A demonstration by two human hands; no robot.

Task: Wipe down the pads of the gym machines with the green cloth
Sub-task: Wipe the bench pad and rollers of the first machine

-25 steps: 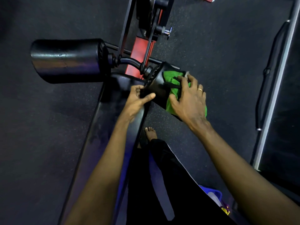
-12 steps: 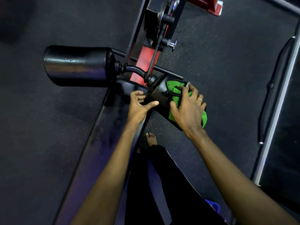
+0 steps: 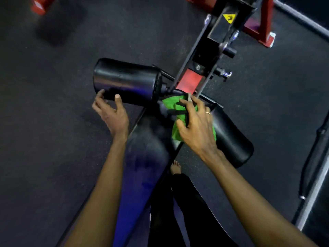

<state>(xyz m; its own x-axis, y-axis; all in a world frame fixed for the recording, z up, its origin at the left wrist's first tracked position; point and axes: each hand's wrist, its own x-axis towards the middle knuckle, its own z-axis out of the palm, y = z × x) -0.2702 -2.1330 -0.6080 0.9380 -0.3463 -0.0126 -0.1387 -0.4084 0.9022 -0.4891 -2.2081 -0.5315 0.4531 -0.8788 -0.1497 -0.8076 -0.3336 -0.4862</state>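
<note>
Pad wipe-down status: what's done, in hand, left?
Done: nothing provable; the pads' sheen shows no wiped area. In hand: right hand holds the green cloth at the inner end of the right roller pad; left hand grips the left roller pad. Left: that roller and the long bench pad, apparently.

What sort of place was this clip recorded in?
Most likely a gym: a black roller pad on a red-and-black machine frame, a long padded bench and speckled rubber flooring.
</note>
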